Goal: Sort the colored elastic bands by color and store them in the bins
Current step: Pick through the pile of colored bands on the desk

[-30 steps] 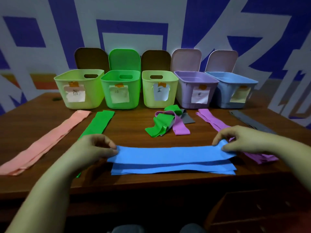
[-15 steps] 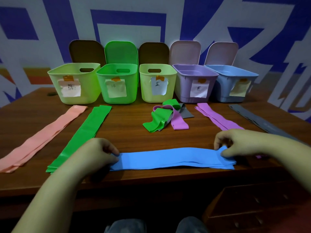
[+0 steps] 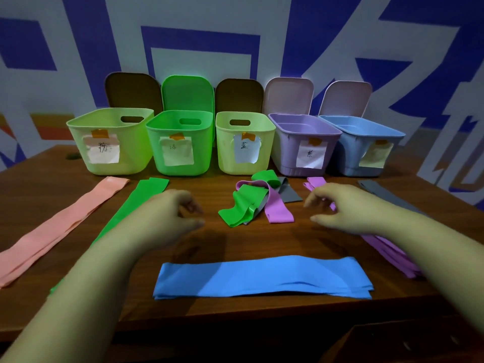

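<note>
here the flat blue elastic band (image 3: 263,277) lies folded on the brown wooden counter (image 3: 209,195) near its front edge, long axis running left to right. both hands hover above the counter beyond it, apart from it and holding nothing. the left hand (image 3: 167,213) has loosely curled fingers, its grip empty; the right hand (image 3: 340,208) likewise, fingers slack and half spread, thumb pointing inward. between them sits a tangled heap of green, purple and grey bands (image 3: 258,203). a long pink band (image 3: 60,226) and a long green band (image 3: 131,205) lie diagonally at left; a purple band (image 3: 387,250) runs under the right forearm. five open plastic bins (image 3: 243,142) with paper labels stand in a row at the back.
</note>
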Motion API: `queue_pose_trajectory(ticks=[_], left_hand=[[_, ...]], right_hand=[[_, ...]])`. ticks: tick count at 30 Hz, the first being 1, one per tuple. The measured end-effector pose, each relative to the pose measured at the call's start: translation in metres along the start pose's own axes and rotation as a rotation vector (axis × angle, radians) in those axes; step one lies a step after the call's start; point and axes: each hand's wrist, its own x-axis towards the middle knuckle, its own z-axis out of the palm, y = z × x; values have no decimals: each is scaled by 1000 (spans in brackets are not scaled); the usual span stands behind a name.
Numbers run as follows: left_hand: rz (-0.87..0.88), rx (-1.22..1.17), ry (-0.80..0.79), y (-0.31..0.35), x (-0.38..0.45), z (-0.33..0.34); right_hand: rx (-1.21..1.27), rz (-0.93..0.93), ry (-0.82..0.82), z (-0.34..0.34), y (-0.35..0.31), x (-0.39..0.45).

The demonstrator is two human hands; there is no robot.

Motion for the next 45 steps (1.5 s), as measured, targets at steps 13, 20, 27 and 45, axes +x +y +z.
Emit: queue_pose_trajectory(ticks=[13, 20, 27, 45], left_hand=[[80, 168, -62, 22, 116, 44], [39, 4, -45, 4, 134, 77], [192, -12, 98, -4, 136, 83], [470, -198, 593, 22, 117, 61]], right_hand=[[-62, -138, 186, 47, -15, 94], [64, -166, 280, 70, -6, 109], [298, -272, 447, 71, 1, 111], [908, -235, 676, 49, -9, 91]])
